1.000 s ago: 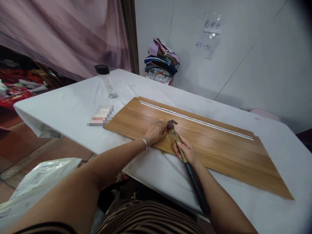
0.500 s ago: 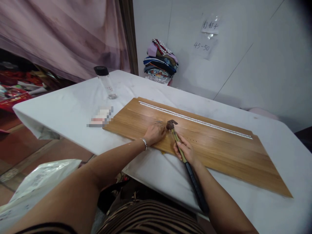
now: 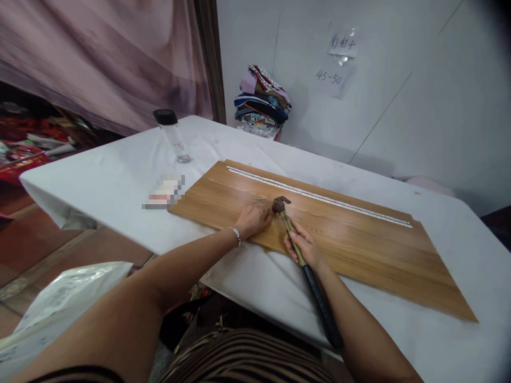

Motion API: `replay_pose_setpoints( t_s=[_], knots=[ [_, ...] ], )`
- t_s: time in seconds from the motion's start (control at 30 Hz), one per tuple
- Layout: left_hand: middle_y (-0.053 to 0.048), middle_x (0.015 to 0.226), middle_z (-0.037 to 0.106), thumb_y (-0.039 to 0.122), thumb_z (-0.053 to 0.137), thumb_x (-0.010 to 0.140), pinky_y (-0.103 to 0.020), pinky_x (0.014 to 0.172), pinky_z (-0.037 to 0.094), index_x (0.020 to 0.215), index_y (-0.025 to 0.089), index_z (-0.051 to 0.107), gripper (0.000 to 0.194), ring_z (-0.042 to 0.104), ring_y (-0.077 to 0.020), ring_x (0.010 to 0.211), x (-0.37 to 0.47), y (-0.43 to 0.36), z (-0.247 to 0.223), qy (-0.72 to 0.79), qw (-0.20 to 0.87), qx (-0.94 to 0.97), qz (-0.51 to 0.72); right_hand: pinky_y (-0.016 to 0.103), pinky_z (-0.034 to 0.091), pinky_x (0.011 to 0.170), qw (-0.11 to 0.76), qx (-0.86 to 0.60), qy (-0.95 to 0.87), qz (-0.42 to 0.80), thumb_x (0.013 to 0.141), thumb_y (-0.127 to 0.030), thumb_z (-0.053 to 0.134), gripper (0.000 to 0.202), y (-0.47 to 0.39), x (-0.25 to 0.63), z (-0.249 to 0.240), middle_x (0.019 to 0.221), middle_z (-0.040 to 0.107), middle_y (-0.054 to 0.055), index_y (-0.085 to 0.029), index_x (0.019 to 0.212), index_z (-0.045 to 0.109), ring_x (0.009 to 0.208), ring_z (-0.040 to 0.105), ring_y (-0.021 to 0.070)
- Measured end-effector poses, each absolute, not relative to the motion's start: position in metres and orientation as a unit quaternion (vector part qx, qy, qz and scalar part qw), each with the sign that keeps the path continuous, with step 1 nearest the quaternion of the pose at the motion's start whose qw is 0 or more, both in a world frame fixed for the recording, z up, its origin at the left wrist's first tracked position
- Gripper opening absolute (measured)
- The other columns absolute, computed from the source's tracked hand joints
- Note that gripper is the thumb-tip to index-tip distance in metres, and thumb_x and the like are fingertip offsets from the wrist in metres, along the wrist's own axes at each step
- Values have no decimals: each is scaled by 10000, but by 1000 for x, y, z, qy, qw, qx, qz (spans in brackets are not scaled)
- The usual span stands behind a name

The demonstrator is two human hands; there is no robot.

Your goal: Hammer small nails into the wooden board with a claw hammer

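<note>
My right hand (image 3: pixel 302 243) is wrapped round the upper handle of a claw hammer (image 3: pixel 293 239), whose black grip trails down toward me. Its rusty head is over the wooden board (image 3: pixel 359 250), close by the fingers of my left hand (image 3: pixel 255 218). Those fingers are bent together low at the board; whatever they pinch is hidden by the fingers and the hammer head. Several loose nails (image 3: pixel 259 200) lie just beyond the left hand. To the right of the hammer, a short row of small dark marks (image 3: pixel 315 230) shows on the board.
Two white measuring strips (image 3: pixel 319 198) run along the board's far side. On the white-covered table (image 3: pixel 115 170) stand a clear bottle with black lid (image 3: pixel 173 135) and a blurred-out flat item (image 3: pixel 163 192). Folded clothes (image 3: pixel 263 101) are stacked by the wall. A plastic bag (image 3: pixel 75 292) is lower left.
Almost nothing differs. Both hands and the hammer keep their places on the board, and the view has shifted very slightly.
</note>
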State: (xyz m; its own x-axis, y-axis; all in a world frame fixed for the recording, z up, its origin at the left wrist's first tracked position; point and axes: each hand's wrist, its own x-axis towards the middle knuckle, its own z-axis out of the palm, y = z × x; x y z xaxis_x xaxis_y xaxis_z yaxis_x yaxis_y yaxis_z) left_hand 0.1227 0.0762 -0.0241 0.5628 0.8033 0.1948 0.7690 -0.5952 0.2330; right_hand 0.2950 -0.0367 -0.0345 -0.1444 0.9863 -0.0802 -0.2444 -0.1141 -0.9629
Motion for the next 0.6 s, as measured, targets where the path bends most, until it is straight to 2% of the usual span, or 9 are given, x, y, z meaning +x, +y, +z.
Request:
replay_pose_setpoints(
  t_s=[0.3, 0.47, 0.6],
  knots=[
    [-128, 955, 718, 330, 403, 950, -321, 838, 472, 877, 138, 685, 349, 665, -221, 929, 123, 74, -22, 461, 62, 876, 131, 177, 287, 308, 505, -421, -440, 611, 855, -434, 594, 735, -38, 295, -36, 612, 553, -62, -207, 1504, 334, 350, 416, 62],
    [-119, 1022, 713, 306, 411, 941, -322, 827, 476, 939, 140, 675, 312, 658, -224, 953, 122, 75, -22, 447, 58, 882, 134, 179, 281, 302, 493, -425, -442, 617, 842, -439, 609, 772, -37, 294, -34, 599, 554, -62, -181, 1509, 321, 341, 408, 64],
    [-118, 965, 715, 319, 402, 948, -316, 836, 470, 920, 141, 680, 331, 660, -216, 939, 123, 76, -24, 455, 56, 879, 135, 179, 279, 302, 503, -413, -441, 617, 841, -438, 610, 772, -36, 295, -35, 600, 553, -64, -179, 1509, 320, 339, 409, 64]
  ],
)
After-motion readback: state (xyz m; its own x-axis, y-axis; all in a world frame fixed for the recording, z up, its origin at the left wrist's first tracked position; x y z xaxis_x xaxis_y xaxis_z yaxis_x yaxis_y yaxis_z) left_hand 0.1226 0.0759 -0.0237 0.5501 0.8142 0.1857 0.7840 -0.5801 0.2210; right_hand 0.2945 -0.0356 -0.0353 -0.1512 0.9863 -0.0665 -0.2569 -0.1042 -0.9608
